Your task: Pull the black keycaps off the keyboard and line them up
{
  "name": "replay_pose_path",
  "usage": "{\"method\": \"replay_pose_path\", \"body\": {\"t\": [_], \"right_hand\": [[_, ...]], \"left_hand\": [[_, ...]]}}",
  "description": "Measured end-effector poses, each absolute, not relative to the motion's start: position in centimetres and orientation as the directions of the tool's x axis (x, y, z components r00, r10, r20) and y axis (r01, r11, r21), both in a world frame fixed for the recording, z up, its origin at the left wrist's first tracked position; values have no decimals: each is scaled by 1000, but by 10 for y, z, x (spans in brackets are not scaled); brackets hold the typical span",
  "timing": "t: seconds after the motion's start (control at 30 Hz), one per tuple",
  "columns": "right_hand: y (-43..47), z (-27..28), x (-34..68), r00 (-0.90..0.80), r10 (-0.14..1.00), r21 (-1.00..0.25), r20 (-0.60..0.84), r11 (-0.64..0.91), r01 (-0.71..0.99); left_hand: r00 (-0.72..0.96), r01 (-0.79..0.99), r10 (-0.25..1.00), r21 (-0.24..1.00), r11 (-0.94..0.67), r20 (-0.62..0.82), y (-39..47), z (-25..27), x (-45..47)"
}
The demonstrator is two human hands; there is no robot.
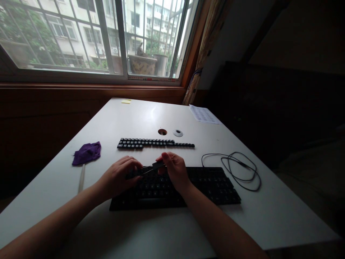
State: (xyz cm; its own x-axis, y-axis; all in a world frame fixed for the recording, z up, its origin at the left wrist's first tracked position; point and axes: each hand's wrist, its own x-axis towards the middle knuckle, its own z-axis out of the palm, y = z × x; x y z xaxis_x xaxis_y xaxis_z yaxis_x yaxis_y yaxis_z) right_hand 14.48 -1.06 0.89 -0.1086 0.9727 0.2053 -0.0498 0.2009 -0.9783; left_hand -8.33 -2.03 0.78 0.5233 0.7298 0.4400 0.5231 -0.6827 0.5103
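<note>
A black keyboard (210, 183) lies on the white table, partly covered by both hands. Above its upper middle, my right hand (174, 171) is closed on the dark handle of a wire keycap puller (157, 165). The puller's two thin wires point left toward my left hand (122, 176). That hand is curled over the keyboard's left part, thumb and fingers around the wire ends; whatever dark piece they hold is too unclear to name. Behind the keyboard, several loose black keycaps (156, 142) stand lined up in rows.
At left lie a purple cloth (87, 153) and a pale stick (82, 178). The keyboard's cable (254, 169) loops at right. Farther back are a round table hole (162, 132), a white ring cover (178, 133), a yellow note (126, 101) and a printed sheet (205, 114).
</note>
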Motion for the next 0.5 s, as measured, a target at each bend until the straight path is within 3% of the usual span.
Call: {"method": "replay_pose_path", "body": {"t": [0.27,0.5], "right_hand": [[-10,9,147,-176,954,-969,244,232,-85],[-10,8,147,-95,964,-967,248,240,-85]], "left_hand": [[472,483,809,666,-569,350,-22,11,-88],[434,388,872,826,-409,227,-21,14,-92]]}}
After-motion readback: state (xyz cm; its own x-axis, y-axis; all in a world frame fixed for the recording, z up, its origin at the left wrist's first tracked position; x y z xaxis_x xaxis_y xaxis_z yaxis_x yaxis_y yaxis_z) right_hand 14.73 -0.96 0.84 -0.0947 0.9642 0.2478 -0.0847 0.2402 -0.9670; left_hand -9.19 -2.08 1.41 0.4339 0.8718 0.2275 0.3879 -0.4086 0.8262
